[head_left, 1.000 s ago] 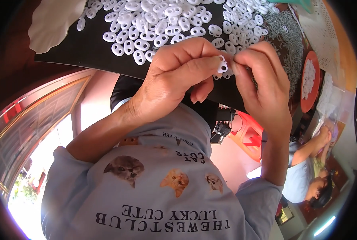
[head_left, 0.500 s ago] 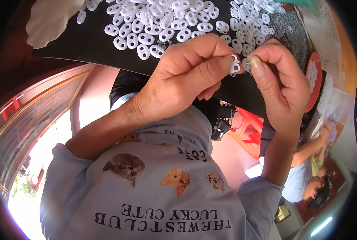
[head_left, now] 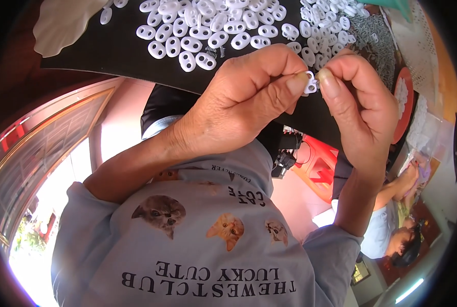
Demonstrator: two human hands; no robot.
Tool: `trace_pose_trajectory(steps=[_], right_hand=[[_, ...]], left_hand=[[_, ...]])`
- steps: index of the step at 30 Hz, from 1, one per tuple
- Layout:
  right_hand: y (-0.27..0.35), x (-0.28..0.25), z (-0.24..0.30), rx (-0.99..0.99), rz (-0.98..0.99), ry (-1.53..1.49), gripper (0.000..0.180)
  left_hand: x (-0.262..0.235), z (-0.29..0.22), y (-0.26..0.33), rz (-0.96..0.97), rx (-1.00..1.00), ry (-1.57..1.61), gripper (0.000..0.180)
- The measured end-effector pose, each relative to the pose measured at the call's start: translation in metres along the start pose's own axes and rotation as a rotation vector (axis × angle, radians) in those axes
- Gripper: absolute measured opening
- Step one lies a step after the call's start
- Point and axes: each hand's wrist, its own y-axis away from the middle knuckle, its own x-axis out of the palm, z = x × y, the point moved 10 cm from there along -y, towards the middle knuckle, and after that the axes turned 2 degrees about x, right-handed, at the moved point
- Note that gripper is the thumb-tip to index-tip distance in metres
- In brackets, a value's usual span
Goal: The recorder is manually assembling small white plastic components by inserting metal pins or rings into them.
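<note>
We are finding the left hand point(head_left: 243, 97) pinching a white two-holed piece point(head_left: 309, 88) between thumb and forefinger, over the table point(head_left: 110, 59) near its front edge. The piece's long axis is running roughly front to back, its notched side facing the right hand point(head_left: 364, 105). That hand's thumb and forefinger are holding close together beside the notch; we cannot tell whether they are gripping anything. Toward the back edge, similar white pieces point(head_left: 218, 23) are lying heaped, with small grey metal parts point(head_left: 374, 30) spreading along the right.
</note>
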Motion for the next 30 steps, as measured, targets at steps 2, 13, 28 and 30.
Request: trace_pose_trajectory(steps=[2, 13, 28, 30], right_hand=[[0.0, 0.0, 0.0, 0.003, 0.001, 0.005, 0.004], [-0.003, 0.002, -0.001, 0.013, -0.001, -0.011, 0.005], [-0.004, 0.01, 0.0, 0.008, 0.006, 0.092, 0.009], [-0.002, 0.011, 0.0, 0.048, 0.007, 0.082, 0.008]], left_hand=[[0.0, 0.0, 0.0, 0.004, 0.009, -0.006, 0.017], [0.0, 0.001, -0.001, 0.007, -0.007, 0.002, 0.017], [-0.002, 0.001, 0.001, 0.002, 0.003, 0.038, 0.017], [-0.003, 0.0, 0.001, 0.006, -0.004, 0.044, 0.016]])
